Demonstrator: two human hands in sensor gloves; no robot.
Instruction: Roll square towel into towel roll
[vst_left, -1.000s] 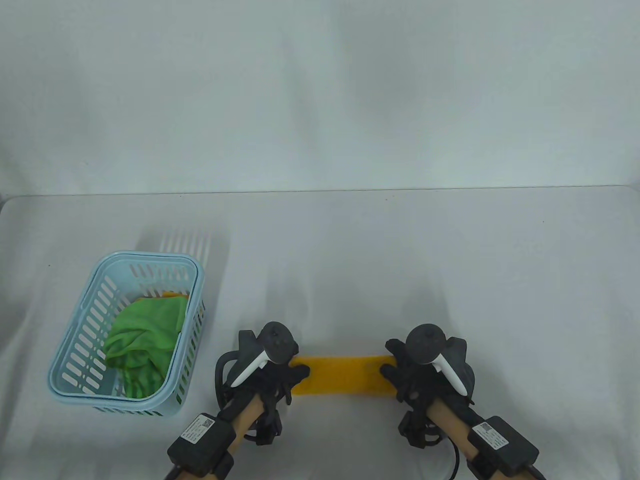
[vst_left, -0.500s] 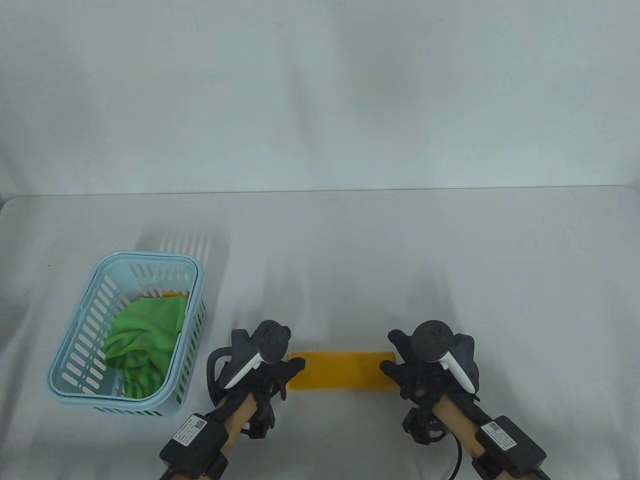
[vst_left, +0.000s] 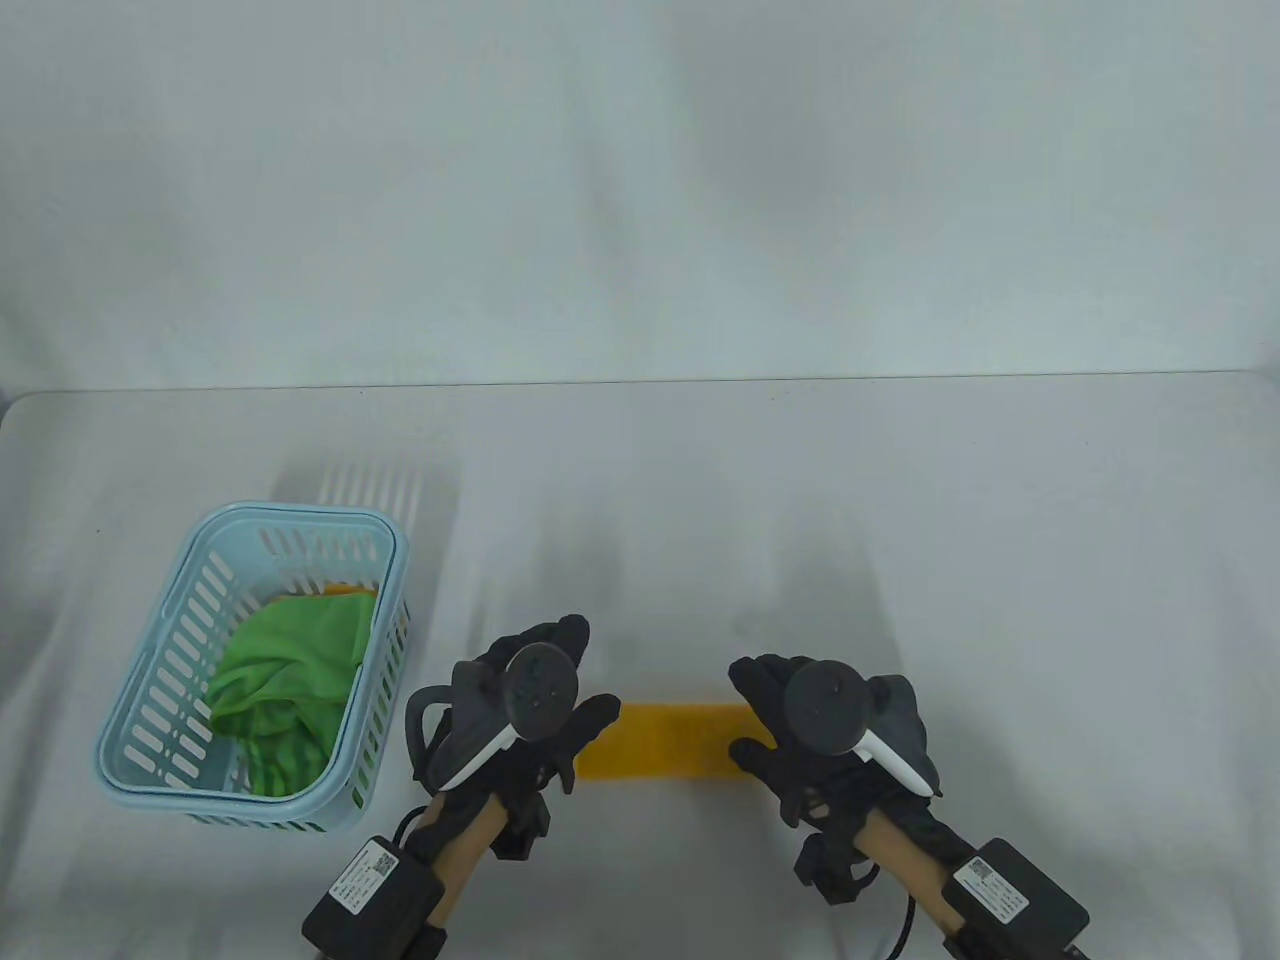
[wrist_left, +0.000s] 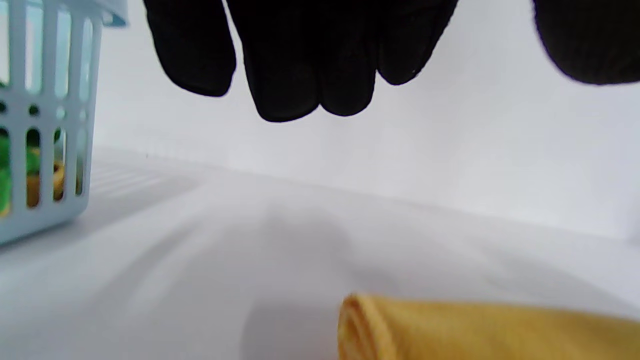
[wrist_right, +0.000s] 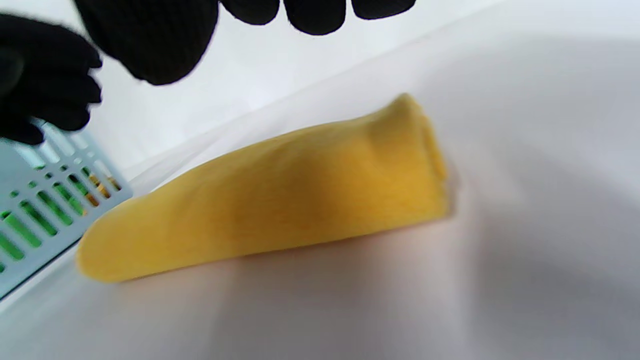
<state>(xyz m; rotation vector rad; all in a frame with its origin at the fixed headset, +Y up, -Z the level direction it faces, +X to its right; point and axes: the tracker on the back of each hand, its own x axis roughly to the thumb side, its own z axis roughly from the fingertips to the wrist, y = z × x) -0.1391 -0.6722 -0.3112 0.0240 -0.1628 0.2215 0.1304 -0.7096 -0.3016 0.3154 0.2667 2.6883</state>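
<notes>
The yellow towel (vst_left: 668, 740) lies rolled into a short flat roll near the table's front edge, between my two hands. My left hand (vst_left: 585, 680) hovers over its left end with fingers spread and relaxed, holding nothing. My right hand (vst_left: 745, 715) hovers over the right end, likewise loose. In the left wrist view the gloved fingers (wrist_left: 300, 65) hang well above the roll's layered end (wrist_left: 450, 330). The right wrist view shows the whole roll (wrist_right: 280, 200) lying free on the cloth, with the fingers (wrist_right: 150, 40) above it.
A light blue slotted basket (vst_left: 300, 518) stands at the front left, holding a crumpled green cloth (vst_left: 290, 670) and something orange beneath it. A white cloth covers the table, and a white backdrop rises behind.
Both hands have come off the towel's ends and their fingers have straightened out forward. The roll looks slightly narrower and stays in place.
</notes>
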